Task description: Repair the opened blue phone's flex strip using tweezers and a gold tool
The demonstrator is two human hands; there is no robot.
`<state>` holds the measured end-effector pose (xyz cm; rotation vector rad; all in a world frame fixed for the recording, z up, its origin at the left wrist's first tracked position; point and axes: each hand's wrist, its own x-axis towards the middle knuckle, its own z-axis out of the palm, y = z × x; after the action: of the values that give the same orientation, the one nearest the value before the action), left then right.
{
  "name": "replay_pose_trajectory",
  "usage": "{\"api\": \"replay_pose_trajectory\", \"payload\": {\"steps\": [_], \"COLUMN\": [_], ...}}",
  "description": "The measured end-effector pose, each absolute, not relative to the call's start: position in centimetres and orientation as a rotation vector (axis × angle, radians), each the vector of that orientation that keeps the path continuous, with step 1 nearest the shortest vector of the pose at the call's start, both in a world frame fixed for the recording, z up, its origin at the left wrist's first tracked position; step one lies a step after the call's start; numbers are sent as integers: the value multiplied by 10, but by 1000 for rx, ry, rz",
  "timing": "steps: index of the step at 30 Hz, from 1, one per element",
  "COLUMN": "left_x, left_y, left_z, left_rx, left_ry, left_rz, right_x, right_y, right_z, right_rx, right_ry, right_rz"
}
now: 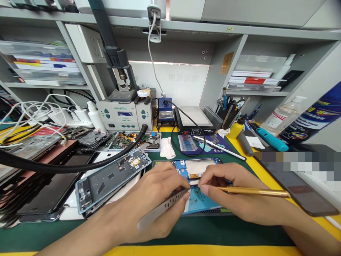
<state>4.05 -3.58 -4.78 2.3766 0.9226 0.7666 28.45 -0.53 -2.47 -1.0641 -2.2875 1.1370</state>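
Note:
An opened blue phone point(198, 170) lies on the green mat point(218, 231) in front of me, its inner boards showing. My left hand point(157, 199) is closed on silver tweezers point(160, 209), whose tips point at the phone's middle. Closed round a thin gold tool point(255, 192), my right hand point(234, 192) rests on the phone's right side. The tips of both tools meet over the same spot on the phone.
A second phone frame point(112, 179) lies tilted at the left, with a thick black hose point(80, 165) crossing above it. At the back stand a rework station point(124, 115), a small blue unit point(165, 112) and a heating plate point(197, 121). A dark phone point(295, 185) lies at the right.

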Motion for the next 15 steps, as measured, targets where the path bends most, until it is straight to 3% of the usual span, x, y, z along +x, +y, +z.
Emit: {"api": "replay_pose_trajectory", "payload": {"steps": [15], "left_x": [41], "left_y": [-35], "left_z": [-47], "left_rx": [2370], "left_ry": [925], "left_rz": [751], "right_x": [284], "right_y": [-6], "right_z": [-24], "right_rx": [-1058], "right_ry": [-2305], "right_rz": [1137]}}
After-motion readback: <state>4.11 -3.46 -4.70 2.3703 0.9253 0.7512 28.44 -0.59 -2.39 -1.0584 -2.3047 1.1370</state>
